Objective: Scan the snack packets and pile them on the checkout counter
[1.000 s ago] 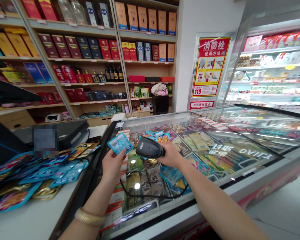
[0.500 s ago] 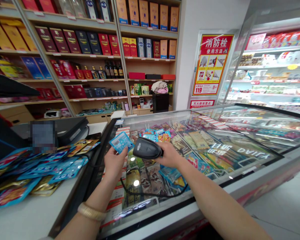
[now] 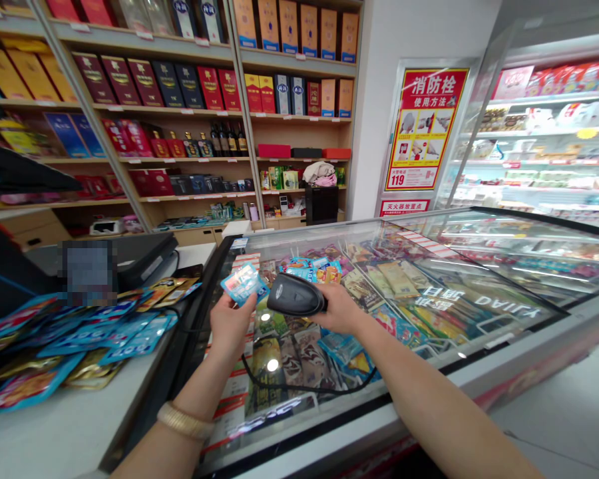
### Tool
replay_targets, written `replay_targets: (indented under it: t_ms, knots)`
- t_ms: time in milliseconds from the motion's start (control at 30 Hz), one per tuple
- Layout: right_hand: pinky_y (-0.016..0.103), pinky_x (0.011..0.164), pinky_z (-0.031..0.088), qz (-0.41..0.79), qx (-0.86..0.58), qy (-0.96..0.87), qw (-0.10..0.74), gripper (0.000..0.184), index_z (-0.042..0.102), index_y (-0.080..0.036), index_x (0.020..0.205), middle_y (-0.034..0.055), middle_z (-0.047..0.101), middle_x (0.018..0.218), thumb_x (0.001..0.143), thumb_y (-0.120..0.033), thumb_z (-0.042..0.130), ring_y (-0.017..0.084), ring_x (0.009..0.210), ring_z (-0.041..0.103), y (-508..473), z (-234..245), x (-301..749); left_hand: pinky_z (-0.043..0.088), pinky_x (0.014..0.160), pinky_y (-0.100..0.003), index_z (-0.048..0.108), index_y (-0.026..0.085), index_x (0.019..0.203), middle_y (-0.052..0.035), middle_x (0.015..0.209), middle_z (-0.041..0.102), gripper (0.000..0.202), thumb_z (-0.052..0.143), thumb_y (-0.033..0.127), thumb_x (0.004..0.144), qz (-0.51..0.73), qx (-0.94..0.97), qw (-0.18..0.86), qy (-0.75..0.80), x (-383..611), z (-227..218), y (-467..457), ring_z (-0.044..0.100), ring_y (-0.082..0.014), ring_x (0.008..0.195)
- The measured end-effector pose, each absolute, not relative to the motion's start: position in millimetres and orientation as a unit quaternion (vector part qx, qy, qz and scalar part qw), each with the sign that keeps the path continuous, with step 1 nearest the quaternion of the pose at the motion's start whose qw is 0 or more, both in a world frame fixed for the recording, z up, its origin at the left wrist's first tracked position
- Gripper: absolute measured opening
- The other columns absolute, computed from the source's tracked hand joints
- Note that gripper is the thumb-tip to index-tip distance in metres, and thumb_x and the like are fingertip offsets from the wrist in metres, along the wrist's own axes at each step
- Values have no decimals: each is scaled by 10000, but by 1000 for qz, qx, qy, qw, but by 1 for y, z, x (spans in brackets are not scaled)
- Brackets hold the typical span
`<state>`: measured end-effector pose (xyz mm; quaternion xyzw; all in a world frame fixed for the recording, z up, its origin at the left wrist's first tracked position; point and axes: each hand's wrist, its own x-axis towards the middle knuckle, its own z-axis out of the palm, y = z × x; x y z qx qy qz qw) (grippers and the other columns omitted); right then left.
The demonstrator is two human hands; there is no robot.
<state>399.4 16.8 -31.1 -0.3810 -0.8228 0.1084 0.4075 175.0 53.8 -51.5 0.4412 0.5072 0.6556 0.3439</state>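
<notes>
Between the thumb and fingers of my left hand point(image 3: 232, 322) is a small blue snack packet point(image 3: 243, 283), held up over the freezer's left end. A black barcode scanner point(image 3: 295, 295) is gripped in my right hand point(image 3: 338, 309), its head pointing left at the packet with a small gap between them. The scanner's black cable point(image 3: 304, 388) hangs in a loop over the glass. Behind the scanner, blue and orange snack packets point(image 3: 313, 270) lie at the freezer. A pile of blue and gold snack packets point(image 3: 114, 332) covers part of the counter to my left.
The glass-topped chest freezer point(image 3: 369, 392), full of wrapped goods, stretches across in front of me. At the left is a white counter point(image 3: 74, 439) with a black machine point(image 3: 144, 256). Shelves of boxed bottles point(image 3: 180, 86) line the back wall; a lit refrigerated case point(image 3: 544, 146) stands at right.
The blue packet has tilted slightly in my left hand, and light now glares off its face. The scanner has barely moved.
</notes>
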Motion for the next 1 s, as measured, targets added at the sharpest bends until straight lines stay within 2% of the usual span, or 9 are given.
replay_targets:
  t_ms: [200, 333, 467, 633, 767, 867, 1000]
  knots:
    - [262, 686, 468, 106, -373, -823, 415, 184, 662, -196, 867, 48, 703, 812, 728, -316, 650, 195, 734, 649, 17, -32, 400, 526, 796, -350, 690, 155, 884, -72, 862, 742, 400, 773, 366, 554, 656, 445, 347, 502, 176, -52, 52, 670, -204, 788]
    - [258, 661, 458, 85, -369, -816, 438, 158, 656, -184, 851, 49, 696, 783, 726, -277, 635, 193, 715, 644, 20, -35, 405, 522, 789, -352, 681, 150, 866, -69, 844, 732, 357, 727, 389, 604, 660, 446, 319, 513, 171, -41, 50, 656, -201, 767]
    - [259, 654, 465, 62, -388, -804, 446, 161, 665, -183, 861, 52, 703, 778, 716, -248, 646, 194, 707, 641, 23, -40, 409, 519, 778, -348, 688, 160, 886, -62, 849, 731, 322, 623, 416, 703, 624, 527, 191, 545, 137, -16, 39, 654, -215, 775]
    - [278, 674, 480, 50, -370, -810, 453, 197, 677, -173, 910, 73, 723, 819, 731, -246, 638, 213, 735, 664, 24, -41, 411, 502, 788, -344, 714, 224, 831, -60, 889, 728, 231, 609, 413, 749, 531, 629, -112, 557, 50, 2, -4, 657, -233, 828]
    - [285, 670, 478, 49, -378, -806, 454, 195, 684, -177, 908, 76, 726, 821, 733, -248, 635, 223, 739, 669, 24, -42, 412, 453, 726, -349, 730, 304, 835, -42, 860, 729, 215, 568, 434, 781, 448, 623, -264, 584, -25, -7, -46, 652, -237, 767]
    - [288, 681, 478, 46, -391, -801, 450, 189, 693, -190, 901, 66, 722, 802, 730, -242, 632, 222, 739, 663, 24, -43, 413, 415, 767, -395, 719, 348, 857, -47, 898, 717, 248, 484, 418, 817, 393, 604, -308, 621, -63, -19, -69, 625, -259, 773]
    - [293, 714, 486, 49, -402, -798, 446, 266, 697, -193, 967, 56, 728, 827, 709, -218, 637, 218, 762, 655, 26, -44, 415, 386, 798, -404, 689, 426, 840, -12, 868, 676, 273, 428, 356, 800, 358, 617, -254, 653, -88, -28, -78, 597, -264, 832]
